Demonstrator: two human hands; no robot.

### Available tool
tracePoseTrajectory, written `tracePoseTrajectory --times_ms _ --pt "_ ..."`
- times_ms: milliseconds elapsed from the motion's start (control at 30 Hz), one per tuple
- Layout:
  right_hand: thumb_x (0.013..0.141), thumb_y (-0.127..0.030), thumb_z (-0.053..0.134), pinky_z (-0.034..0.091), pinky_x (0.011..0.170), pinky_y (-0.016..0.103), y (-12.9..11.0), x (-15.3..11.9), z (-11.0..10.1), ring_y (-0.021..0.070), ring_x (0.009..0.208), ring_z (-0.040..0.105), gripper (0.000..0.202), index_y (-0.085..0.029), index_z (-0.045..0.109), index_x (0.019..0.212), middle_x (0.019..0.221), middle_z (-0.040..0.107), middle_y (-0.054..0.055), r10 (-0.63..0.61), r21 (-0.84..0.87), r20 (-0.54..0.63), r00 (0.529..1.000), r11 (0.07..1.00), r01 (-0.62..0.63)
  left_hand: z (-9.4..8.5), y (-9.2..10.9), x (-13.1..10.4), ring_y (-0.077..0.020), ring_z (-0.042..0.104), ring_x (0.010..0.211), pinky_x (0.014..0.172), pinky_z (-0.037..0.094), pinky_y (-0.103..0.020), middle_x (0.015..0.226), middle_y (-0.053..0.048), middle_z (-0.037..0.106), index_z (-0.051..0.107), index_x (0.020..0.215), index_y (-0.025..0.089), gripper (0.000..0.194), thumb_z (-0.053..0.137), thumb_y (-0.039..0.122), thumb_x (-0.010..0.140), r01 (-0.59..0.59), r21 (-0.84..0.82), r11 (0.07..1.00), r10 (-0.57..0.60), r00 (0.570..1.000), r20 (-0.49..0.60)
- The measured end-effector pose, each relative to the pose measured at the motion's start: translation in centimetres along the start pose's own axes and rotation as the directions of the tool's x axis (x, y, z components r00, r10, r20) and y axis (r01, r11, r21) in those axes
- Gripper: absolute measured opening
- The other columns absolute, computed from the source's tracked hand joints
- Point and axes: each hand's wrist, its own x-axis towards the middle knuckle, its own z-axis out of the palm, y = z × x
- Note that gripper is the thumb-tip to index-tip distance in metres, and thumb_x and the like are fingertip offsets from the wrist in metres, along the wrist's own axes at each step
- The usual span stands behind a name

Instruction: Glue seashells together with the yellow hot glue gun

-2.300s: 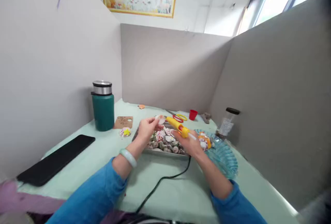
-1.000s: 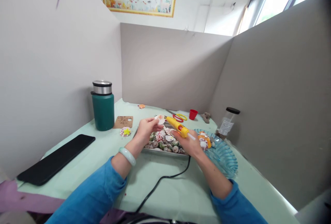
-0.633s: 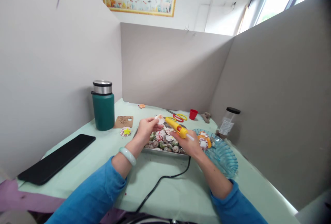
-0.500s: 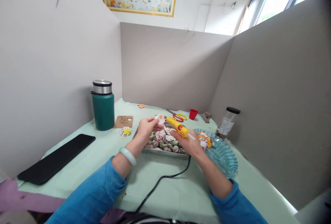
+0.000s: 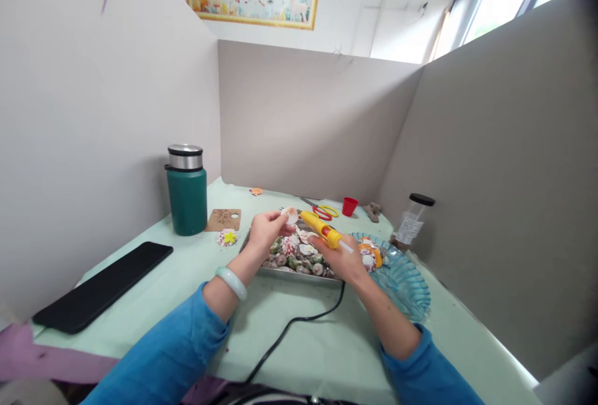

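Between its fingertips my left hand [image 5: 268, 232] pinches a pale round shell [image 5: 291, 215] with an orange-pink patch. My right hand [image 5: 340, 257] is wrapped round a yellow glue gun [image 5: 320, 228], whose tip points left at the shell, close to its edge. A clear glue stick shows at the gun's rear. Below both hands lies a metal tray [image 5: 299, 276] filled with shells [image 5: 303, 260] in white, green and brown. From under my right hand a black cord [image 5: 299, 319] runs to the front edge.
A green bottle [image 5: 187, 199], brown card [image 5: 224, 220], flower-like shell piece [image 5: 227, 237] and black slab [image 5: 105, 286] are at left. Scissors [image 5: 327, 211] and a red cup [image 5: 349, 207] lie behind the tray. A blue plate [image 5: 411, 286] and a clear jar [image 5: 411, 223] stand right.
The shell in my left hand has tilted and shifted very slightly to the right. My right hand and the glue gun have barely moved.
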Motion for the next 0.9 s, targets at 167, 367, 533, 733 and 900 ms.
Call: tracePoseTrajectory --times_ms 167,367,533,733,900 --pt "0.076 -0.05 0.056 0.031 0.047 0.024 0.1 0.0 0.1 0.0122 0.051 0.042 0.037 -0.02 0.053 0.056 0.053 0.053 -0.001 -0.019 -0.019 0.013 1.0 1.0 0.019 0.0 0.0 0.1 -0.0183 0.066 0.06 0.058 0.054 -0.027 0.063 -0.008 0.069 0.068 0.083 0.008 0.038 0.073 0.041 0.065 -0.012 -0.008 1.0 0.012 1.0 -0.026" --pt "0.075 -0.055 0.055 0.033 0.048 0.025 0.1 0.0 -0.1 0.0131 0.052 0.044 0.04 -0.019 0.055 0.057 0.054 0.054 0.0 -0.011 0.02 -0.02 1.0 1.0 0.011 -0.1 -0.4 0.2 -0.0188 0.066 0.058 0.057 0.054 -0.027 0.059 -0.007 0.068 0.069 0.08 0.01 0.037 0.071 0.044 0.067 -0.026 0.029 0.999 0.026 1.0 0.003" --pt "0.074 -0.056 0.056 0.033 0.048 0.024 -0.2 -0.1 -0.1 0.0123 0.052 0.042 0.04 -0.019 0.054 0.058 0.054 0.051 -0.001 0.01 0.073 0.028 1.0 0.997 -0.012 0.1 -0.6 0.1 -0.0178 0.066 0.057 0.057 0.053 -0.026 0.06 -0.007 0.069 0.07 0.081 0.012 0.034 0.069 0.044 0.069 -0.014 0.066 0.998 0.012 0.999 0.031" --pt "0.074 -0.055 0.056 0.033 0.049 0.024 -0.2 -0.2 0.1 0.0122 0.052 0.041 0.039 -0.019 0.053 0.059 0.054 0.049 -0.001 0.0 0.065 0.028 1.0 0.998 -0.001 0.2 -0.9 0.3 -0.0178 0.066 0.056 0.055 0.052 -0.025 0.058 -0.005 0.069 0.071 0.077 0.015 0.03 0.067 0.044 0.071 -0.041 0.115 0.993 0.038 0.999 0.035" --pt "0.074 -0.057 0.055 0.035 0.05 0.024 -0.1 -0.2 0.2 0.0131 0.052 0.044 0.04 -0.02 0.054 0.06 0.055 0.052 -0.001 0.003 0.077 0.031 1.0 0.997 -0.005 0.1 -1.2 0.4 -0.0176 0.066 0.056 0.055 0.052 -0.025 0.059 -0.005 0.07 0.071 0.077 0.016 0.028 0.065 0.043 0.073 -0.058 0.123 0.991 0.053 0.998 0.043"
